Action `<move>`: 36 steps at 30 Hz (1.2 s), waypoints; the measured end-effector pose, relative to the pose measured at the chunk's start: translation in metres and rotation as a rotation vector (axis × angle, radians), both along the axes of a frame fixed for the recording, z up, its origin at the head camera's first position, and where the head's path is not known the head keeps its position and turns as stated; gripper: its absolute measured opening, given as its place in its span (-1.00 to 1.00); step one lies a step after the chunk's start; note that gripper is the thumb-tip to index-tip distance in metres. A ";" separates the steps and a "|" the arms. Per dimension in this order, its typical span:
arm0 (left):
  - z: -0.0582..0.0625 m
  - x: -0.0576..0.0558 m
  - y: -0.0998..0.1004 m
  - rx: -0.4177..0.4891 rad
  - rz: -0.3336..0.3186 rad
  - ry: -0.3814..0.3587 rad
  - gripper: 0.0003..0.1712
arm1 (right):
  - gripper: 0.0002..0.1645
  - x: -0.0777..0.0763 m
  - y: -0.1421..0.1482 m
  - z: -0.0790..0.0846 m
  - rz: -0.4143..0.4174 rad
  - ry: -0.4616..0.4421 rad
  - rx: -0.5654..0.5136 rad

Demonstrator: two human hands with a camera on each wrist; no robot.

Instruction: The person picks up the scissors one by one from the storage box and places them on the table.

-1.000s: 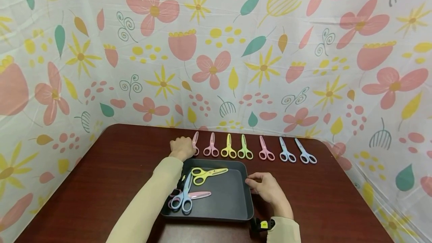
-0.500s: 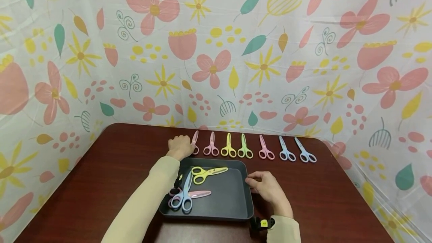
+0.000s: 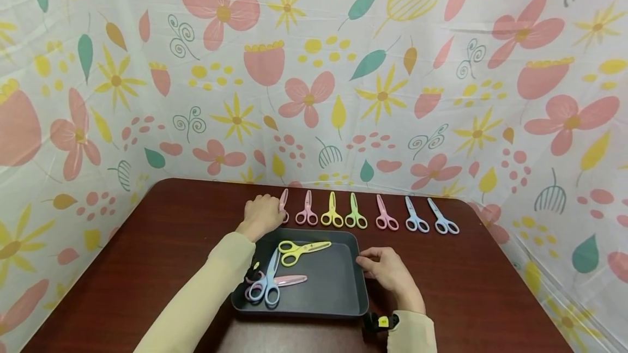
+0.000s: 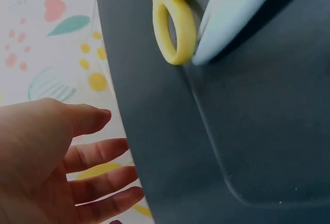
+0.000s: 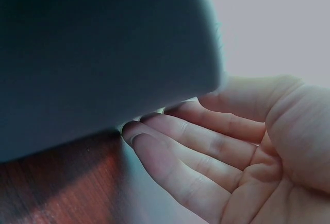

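My left hand (image 3: 264,214) is beside the handles of the leftmost pink scissors (image 3: 284,200); it partly covers them, so contact is unclear. In the left wrist view its fingers spread loosely with nothing seen between them. My right hand (image 3: 390,274) holds the right rim of a dark grey baking tray (image 3: 364,293), thumb at the rim and fingers along the outer wall. In the tray lie yellow scissors (image 3: 308,248), and blue scissors (image 3: 269,282) lying across pink scissors (image 3: 293,280).
Along the table's back edge lie more scissors in a row: pink (image 3: 307,208), yellow (image 3: 332,211), green (image 3: 355,212), pink (image 3: 385,213) and two blue (image 3: 416,215). A flowered cloth (image 3: 314,70) hangs behind the dark red table (image 3: 186,233).
My left hand has drawn slightly left, and its forearm has swung left. The right hand and the scissors look unmoved.
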State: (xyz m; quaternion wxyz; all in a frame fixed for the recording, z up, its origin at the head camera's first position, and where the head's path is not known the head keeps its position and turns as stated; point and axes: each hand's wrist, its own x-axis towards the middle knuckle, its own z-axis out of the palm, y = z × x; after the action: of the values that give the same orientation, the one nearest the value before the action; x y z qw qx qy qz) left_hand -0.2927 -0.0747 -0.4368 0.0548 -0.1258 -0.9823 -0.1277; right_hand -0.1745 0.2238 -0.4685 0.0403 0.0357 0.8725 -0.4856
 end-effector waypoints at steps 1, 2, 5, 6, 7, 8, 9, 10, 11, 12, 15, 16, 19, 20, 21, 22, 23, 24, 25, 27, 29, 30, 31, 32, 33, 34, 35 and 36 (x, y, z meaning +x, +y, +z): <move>0.001 0.002 0.000 -0.001 -0.012 0.011 -0.61 | -0.77 0.000 0.000 0.000 -0.001 0.000 0.001; 0.002 0.004 0.000 -0.004 -0.024 0.025 -0.60 | -0.77 0.000 0.000 0.000 -0.003 0.001 0.002; 0.004 0.012 0.002 -0.009 -0.062 0.064 -0.63 | -0.77 0.000 0.000 -0.002 -0.003 0.005 0.004; 0.004 0.015 0.002 -0.011 -0.077 0.078 -0.65 | -0.77 0.000 0.000 -0.002 -0.001 0.005 0.003; 0.006 0.017 0.003 -0.017 -0.093 0.097 -0.68 | -0.77 0.000 0.000 -0.002 -0.001 0.007 0.002; 0.007 0.020 0.005 -0.023 -0.108 0.113 -0.70 | -0.77 0.000 0.001 -0.002 0.000 0.009 0.001; 0.008 0.022 0.006 -0.029 -0.123 0.130 -0.71 | -0.77 0.000 0.001 -0.002 0.003 0.009 -0.001; 0.009 0.025 0.007 -0.034 -0.136 0.145 -0.73 | -0.77 0.000 0.001 -0.002 0.004 0.010 -0.002; 0.009 0.028 0.008 -0.042 -0.150 0.158 -0.73 | -0.77 0.000 0.000 -0.002 0.004 0.011 -0.002; 0.010 0.031 0.009 -0.050 -0.164 0.173 -0.73 | -0.77 0.000 0.000 -0.002 0.004 0.012 -0.003; 0.010 0.039 0.012 -0.071 -0.209 0.192 -0.72 | -0.77 0.001 0.000 -0.001 -0.003 0.009 -0.001; 0.010 0.042 0.013 -0.078 -0.225 0.189 -0.72 | -0.77 0.001 0.000 0.000 -0.005 0.007 0.000; 0.007 0.049 0.015 -0.105 -0.275 0.181 -0.68 | -0.78 0.002 0.000 0.000 -0.003 0.007 -0.006; 0.007 0.051 0.015 -0.113 -0.290 0.174 -0.67 | -0.78 0.002 0.000 0.000 0.000 0.008 -0.008; 0.006 0.052 0.015 -0.114 -0.306 0.165 -0.64 | -0.78 0.002 0.000 0.000 0.004 0.011 -0.012; 0.005 0.054 0.015 -0.114 -0.319 0.151 -0.62 | -0.78 0.002 0.000 0.000 0.008 0.013 -0.015; 0.004 0.055 0.015 -0.116 -0.329 0.140 -0.60 | -0.78 0.002 0.000 0.000 0.010 0.014 -0.018; 0.003 0.056 0.015 -0.116 -0.339 0.129 -0.59 | -0.78 0.002 0.000 0.000 0.010 0.014 -0.019; 0.003 0.057 0.014 -0.114 -0.347 0.117 -0.57 | -0.78 0.001 0.000 0.000 0.010 0.014 -0.019; 0.001 0.059 0.014 -0.120 -0.356 0.098 -0.55 | -0.77 0.001 0.000 0.000 0.010 0.013 -0.019; -0.001 0.060 0.014 -0.131 -0.362 0.088 -0.55 | -0.78 0.001 0.000 0.000 0.006 0.012 -0.018; -0.002 0.061 0.014 -0.136 -0.365 0.088 -0.55 | -0.78 0.001 0.000 0.000 0.006 0.012 -0.018; -0.002 0.062 0.013 -0.137 -0.368 0.085 -0.56 | -0.78 0.001 0.000 0.000 0.005 0.014 -0.017; -0.003 0.063 0.013 -0.142 -0.373 0.083 -0.58 | -0.78 0.001 0.000 0.000 0.005 0.014 -0.017; -0.003 0.063 0.013 -0.148 -0.377 0.082 -0.59 | -0.78 0.001 0.000 0.000 0.004 0.015 -0.017; -0.004 0.064 0.013 -0.156 -0.380 0.082 -0.60 | -0.78 0.001 0.000 -0.001 0.003 0.015 -0.017; -0.005 0.064 0.013 -0.167 -0.381 0.083 -0.62 | -0.78 0.001 0.000 -0.001 0.004 0.016 -0.017; -0.006 0.064 0.013 -0.175 -0.382 0.082 -0.63 | -0.78 0.000 0.000 -0.001 0.003 0.017 -0.016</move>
State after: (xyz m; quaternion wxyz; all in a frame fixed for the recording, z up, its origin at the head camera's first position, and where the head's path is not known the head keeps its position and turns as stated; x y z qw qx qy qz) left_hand -0.2291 -0.0615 -0.4424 0.0583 -0.3192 -0.9448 -0.0446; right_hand -0.1741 0.2234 -0.4695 0.0341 0.0300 0.8690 -0.4927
